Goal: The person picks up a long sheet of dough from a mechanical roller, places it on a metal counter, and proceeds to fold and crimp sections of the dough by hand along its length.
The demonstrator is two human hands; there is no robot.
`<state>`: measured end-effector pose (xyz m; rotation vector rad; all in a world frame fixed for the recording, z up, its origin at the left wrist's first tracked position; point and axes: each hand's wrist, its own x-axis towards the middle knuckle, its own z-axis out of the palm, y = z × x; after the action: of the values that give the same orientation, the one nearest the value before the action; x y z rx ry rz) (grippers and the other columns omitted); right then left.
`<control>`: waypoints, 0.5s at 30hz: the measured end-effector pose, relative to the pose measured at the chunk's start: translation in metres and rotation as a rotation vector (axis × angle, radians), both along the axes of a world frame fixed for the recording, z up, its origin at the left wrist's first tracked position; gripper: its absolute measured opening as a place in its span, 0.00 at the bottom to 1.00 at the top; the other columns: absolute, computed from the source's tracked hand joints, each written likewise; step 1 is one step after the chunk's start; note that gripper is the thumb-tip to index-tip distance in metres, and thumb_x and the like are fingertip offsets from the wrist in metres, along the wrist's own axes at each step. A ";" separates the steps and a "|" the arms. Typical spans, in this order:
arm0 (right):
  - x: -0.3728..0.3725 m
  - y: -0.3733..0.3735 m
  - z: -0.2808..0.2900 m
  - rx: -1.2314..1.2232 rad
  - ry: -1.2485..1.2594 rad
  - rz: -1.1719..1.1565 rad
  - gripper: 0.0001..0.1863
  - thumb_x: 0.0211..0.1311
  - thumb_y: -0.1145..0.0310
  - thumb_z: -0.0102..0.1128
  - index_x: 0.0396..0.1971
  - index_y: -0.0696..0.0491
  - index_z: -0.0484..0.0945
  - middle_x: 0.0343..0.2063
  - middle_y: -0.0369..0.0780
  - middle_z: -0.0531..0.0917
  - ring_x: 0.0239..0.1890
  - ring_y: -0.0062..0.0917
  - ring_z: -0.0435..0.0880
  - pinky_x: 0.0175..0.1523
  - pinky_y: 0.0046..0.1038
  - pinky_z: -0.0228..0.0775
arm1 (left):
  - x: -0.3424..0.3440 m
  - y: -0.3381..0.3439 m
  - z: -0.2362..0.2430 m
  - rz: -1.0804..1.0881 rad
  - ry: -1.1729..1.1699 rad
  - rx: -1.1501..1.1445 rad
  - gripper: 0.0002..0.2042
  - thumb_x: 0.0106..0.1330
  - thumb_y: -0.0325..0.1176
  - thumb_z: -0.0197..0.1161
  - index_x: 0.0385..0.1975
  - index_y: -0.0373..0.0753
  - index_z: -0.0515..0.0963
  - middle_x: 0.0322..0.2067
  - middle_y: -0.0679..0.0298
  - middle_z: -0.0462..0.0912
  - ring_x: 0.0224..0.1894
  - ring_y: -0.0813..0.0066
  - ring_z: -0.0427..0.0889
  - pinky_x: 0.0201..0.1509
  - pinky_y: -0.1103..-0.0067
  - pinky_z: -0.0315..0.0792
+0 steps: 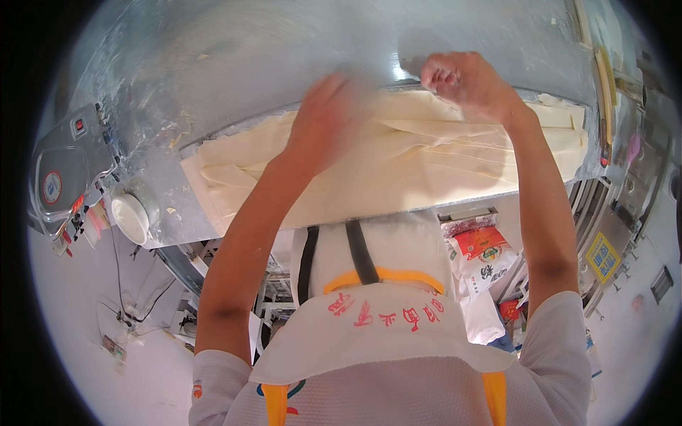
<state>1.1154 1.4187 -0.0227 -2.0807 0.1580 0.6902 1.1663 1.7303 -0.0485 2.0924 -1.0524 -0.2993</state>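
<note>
A long, pale dough sheet [455, 160] lies across the near part of the metal worktable [270, 42], with folds and overlapping strips along its length. My left hand [323, 124] is over the sheet's left half, smeared by motion, so its fingers cannot be made out. A pale haze hangs beside it, over the middle of the dough. Above the sheet's far edge, my right hand [465, 82] is closed, its fingers curled in and dusted white. Whatever it may hold is hidden. The right hand's shadow falls on the table beyond the dough.
At the table's left stand a grey lidded machine [67, 174] and a white bowl [130, 219]. A wooden-handled brush [605, 85] lies along the right edge. Under the table, near my body, is a white and red sack [483, 259]. Cables hang at the lower left.
</note>
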 end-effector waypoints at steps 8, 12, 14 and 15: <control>-0.050 -0.007 0.012 -0.013 -0.059 -0.172 0.08 0.68 0.82 0.67 0.44 0.58 0.88 0.37 0.40 0.89 0.40 0.26 0.87 0.50 0.30 0.81 | -0.006 -0.081 -0.024 -0.204 0.153 -0.070 0.14 0.66 0.21 0.72 0.50 0.42 0.86 0.49 0.62 0.85 0.57 0.56 0.81 0.65 0.62 0.74; -0.081 0.002 -0.012 0.048 -0.148 -0.277 0.07 0.67 0.81 0.71 0.43 0.55 0.87 0.37 0.38 0.87 0.41 0.29 0.86 0.49 0.33 0.82 | 0.002 -0.096 -0.040 -0.373 0.060 -0.086 0.13 0.65 0.19 0.69 0.46 0.45 0.87 0.47 0.65 0.86 0.56 0.58 0.81 0.63 0.65 0.75; -0.087 0.005 -0.019 -0.009 -0.195 -0.265 0.08 0.67 0.79 0.74 0.42 0.54 0.87 0.37 0.37 0.87 0.42 0.31 0.86 0.49 0.35 0.82 | 0.007 -0.099 -0.042 -0.412 0.048 -0.053 0.14 0.63 0.19 0.69 0.45 0.45 0.88 0.47 0.65 0.86 0.56 0.59 0.81 0.62 0.65 0.75; -0.088 0.005 -0.022 -0.003 -0.207 -0.266 0.07 0.67 0.78 0.74 0.42 0.53 0.86 0.37 0.37 0.87 0.42 0.32 0.85 0.49 0.36 0.82 | 0.008 -0.100 -0.042 -0.431 0.044 -0.035 0.15 0.62 0.19 0.68 0.45 0.45 0.88 0.47 0.66 0.86 0.56 0.59 0.81 0.62 0.66 0.76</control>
<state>1.0273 1.4241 -0.0446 -2.0697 0.3122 0.3126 1.1747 1.6308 -0.0901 1.8037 -1.4671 -0.5298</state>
